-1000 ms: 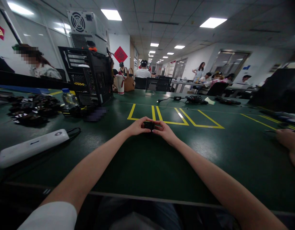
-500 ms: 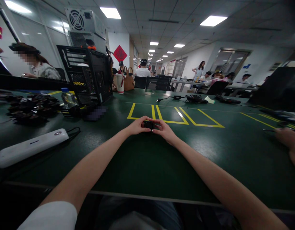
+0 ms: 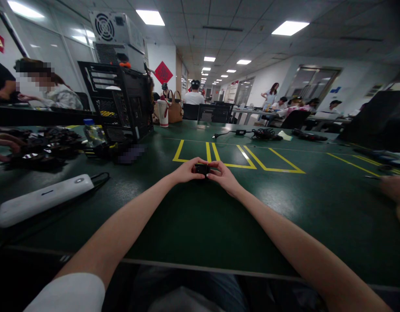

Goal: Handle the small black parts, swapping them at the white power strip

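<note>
A small black box-shaped part (image 3: 201, 169) is held between my two hands over the green table (image 3: 200, 225). My left hand (image 3: 186, 170) grips its left side, thumb below and fingers above. On the other side my right hand (image 3: 222, 175) pinches the right edge between thumb and fingertips. The part's exact kind is too dark and small to make out, and its ends are partly covered by my fingers. Just beyond my hands, yellow tape outlines (image 3: 234, 165) mark the tabletop.
A white power-bank-like device (image 3: 45, 200) lies at left, near a pile of black parts (image 3: 50, 145) and a plastic bottle (image 3: 95, 133). Behind stand an open computer case (image 3: 122, 99) and a white cup (image 3: 163, 113). Coiled cables (image 3: 265, 134) lie farther back. Another person's hand (image 3: 393, 188) is at right.
My hands and the black part stay nearly still. Another person's hand has come in at the left onto the pile of black parts. The co-worker's hand at right has shifted slightly right.
</note>
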The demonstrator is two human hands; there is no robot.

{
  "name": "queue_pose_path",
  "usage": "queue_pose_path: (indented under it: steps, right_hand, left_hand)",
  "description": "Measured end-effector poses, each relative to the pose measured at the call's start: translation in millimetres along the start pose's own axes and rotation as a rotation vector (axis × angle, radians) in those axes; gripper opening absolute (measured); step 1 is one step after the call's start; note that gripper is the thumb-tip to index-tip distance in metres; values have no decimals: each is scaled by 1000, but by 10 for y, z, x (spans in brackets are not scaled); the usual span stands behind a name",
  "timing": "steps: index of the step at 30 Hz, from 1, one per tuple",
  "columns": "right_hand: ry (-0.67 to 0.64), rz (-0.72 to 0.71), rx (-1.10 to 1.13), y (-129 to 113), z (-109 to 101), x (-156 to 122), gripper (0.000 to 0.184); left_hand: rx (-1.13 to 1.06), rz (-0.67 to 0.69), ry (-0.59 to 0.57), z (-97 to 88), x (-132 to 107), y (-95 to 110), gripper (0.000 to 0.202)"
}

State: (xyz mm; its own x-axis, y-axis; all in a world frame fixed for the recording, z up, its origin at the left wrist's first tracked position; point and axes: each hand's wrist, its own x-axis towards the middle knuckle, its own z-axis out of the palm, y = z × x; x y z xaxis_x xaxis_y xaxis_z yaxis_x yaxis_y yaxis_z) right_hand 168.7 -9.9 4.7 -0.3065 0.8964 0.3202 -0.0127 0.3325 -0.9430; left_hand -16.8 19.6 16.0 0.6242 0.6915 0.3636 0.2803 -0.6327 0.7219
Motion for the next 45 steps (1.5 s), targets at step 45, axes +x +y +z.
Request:
queue_pose_path:
  steps: [45]
  right_hand:
    - [-52,33,-81,66,-49,1,37]
  left_hand:
    - [-27,-20,-21,-1,2,48,48]
